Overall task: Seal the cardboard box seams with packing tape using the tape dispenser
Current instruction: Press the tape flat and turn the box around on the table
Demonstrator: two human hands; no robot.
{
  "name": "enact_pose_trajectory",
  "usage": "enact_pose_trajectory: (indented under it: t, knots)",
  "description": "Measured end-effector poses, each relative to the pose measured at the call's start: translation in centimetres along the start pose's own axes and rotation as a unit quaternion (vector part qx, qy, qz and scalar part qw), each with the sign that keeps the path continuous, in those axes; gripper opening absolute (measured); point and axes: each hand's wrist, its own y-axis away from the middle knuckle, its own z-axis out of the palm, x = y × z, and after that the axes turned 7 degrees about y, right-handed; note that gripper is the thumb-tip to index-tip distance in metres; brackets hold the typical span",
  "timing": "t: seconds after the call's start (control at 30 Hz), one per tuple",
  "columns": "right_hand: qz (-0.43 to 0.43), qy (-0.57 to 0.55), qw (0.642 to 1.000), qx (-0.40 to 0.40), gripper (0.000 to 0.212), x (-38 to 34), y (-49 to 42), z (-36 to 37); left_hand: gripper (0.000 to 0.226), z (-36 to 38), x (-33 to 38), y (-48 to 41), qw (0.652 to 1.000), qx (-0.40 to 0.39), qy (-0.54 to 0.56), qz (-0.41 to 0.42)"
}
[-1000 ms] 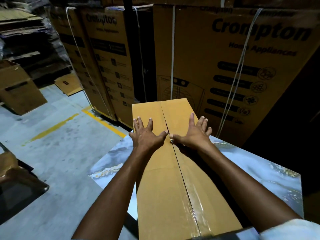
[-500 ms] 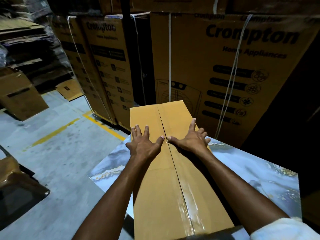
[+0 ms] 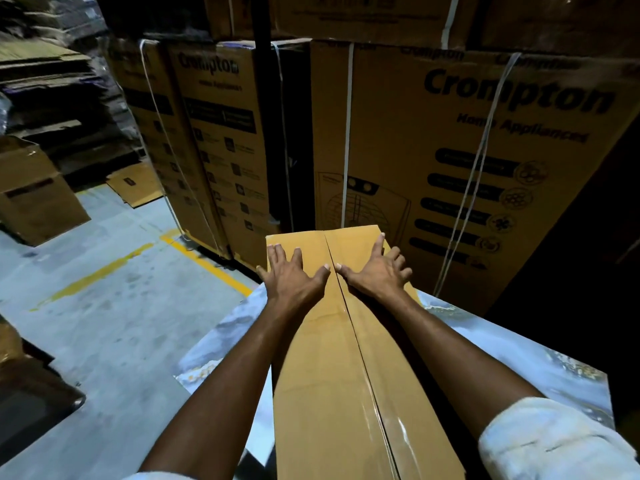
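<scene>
A long brown cardboard box (image 3: 322, 393) lies lengthwise on a marbled table (image 3: 221, 344), its centre seam running away from me. Clear packing tape (image 3: 384, 420) shines over the near part of the seam. My left hand (image 3: 292, 275) lies flat with fingers spread on the left flap near the far end. My right hand (image 3: 374, 271) lies flat on the right flap, its thumb nearly touching the left thumb at the seam. Neither hand holds anything. No tape dispenser is in view.
Tall strapped Crompton cartons (image 3: 450, 150) stand close behind the box's far end, with more cartons (image 3: 214, 143) to their left. An open carton (image 3: 34, 192) and flattened cardboard (image 3: 135, 183) lie on the concrete floor with yellow lines (image 3: 207, 265). A dark object (image 3: 27, 403) sits at lower left.
Both flat hands have slid along the seam toward the far end of the box, staying pressed on the flaps.
</scene>
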Motion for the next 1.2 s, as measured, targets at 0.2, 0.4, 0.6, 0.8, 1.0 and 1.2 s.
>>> enact_pose_trajectory:
  t: [0.2,0.4,0.6,0.8,1.0,1.2]
  knots:
    - [-0.023,0.003,0.997,-0.068,0.141,1.3,-0.4,0.3,0.097,0.5,0.1,-2.0,0.999,-0.019,-0.025,0.025]
    - [-0.038,-0.021,0.988,-0.148,0.15,2.0,-1.3,-1.0,0.099,0.3,-0.5,-1.8,0.998,-0.044,-0.017,0.05]
    - [-0.002,-0.074,0.996,-0.05,0.134,-0.2,-4.0,0.0,0.094,0.2,-0.3,-2.0,0.999,-0.03,0.016,0.038]
    - [-0.015,-0.044,0.995,-0.084,0.143,0.5,-3.3,0.4,0.095,0.9,0.0,-3.6,1.0,0.001,0.002,0.016]
    - [-0.043,-0.021,0.985,-0.167,0.159,1.1,-3.2,-0.7,0.099,1.1,0.8,-4.7,1.0,-0.001,-0.013,0.017]
    - [0.005,-0.113,0.991,-0.075,0.139,-1.3,-5.7,-0.3,0.106,0.4,0.2,-4.0,0.999,-0.04,-0.003,0.018]
